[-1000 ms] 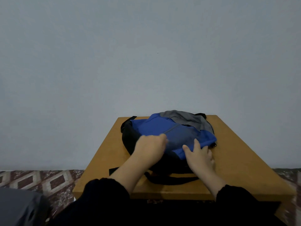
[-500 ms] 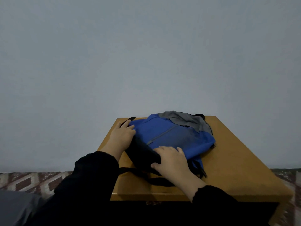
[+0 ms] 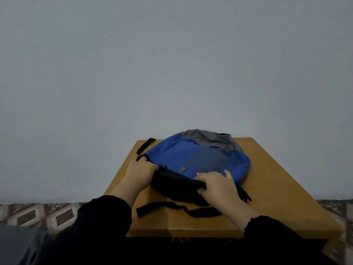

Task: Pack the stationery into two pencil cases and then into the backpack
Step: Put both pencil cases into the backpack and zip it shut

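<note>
A blue, grey and black backpack [image 3: 198, 155] lies flat on a small wooden table [image 3: 277, 188], its grey top towards the wall. My left hand [image 3: 140, 173] grips the black left edge of the backpack, fingers curled round it. My right hand [image 3: 217, 186] holds the black near edge, with the fingers over the blue front and the thumb under the rim. No pencil case or stationery shows.
A black strap [image 3: 172, 207] trails over the table's near part and another strap [image 3: 146, 145] sticks out at the back left. A plain wall stands right behind the table. Patterned floor [image 3: 38, 215] shows on the left.
The backpack has turned and shifted towards the back of the table. My left hand has slid down to its left edge and my right hand has taken the near black edge.
</note>
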A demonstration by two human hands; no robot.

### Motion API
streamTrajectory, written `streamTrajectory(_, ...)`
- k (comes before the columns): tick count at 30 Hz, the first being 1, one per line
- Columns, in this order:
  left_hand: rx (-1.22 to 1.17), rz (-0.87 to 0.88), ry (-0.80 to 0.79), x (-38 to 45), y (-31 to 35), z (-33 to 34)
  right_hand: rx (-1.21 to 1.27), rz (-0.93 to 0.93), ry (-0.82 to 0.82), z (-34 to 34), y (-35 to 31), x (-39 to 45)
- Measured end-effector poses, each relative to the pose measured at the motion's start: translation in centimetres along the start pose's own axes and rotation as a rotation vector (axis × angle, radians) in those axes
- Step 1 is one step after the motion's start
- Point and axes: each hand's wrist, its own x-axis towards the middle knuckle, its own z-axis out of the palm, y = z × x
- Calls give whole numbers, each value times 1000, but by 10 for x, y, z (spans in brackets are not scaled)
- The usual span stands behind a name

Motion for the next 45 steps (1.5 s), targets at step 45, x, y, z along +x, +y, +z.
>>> streamTrajectory(45,-512,-165,183,-5,33,-20,278,299,-111,-47,61,12)
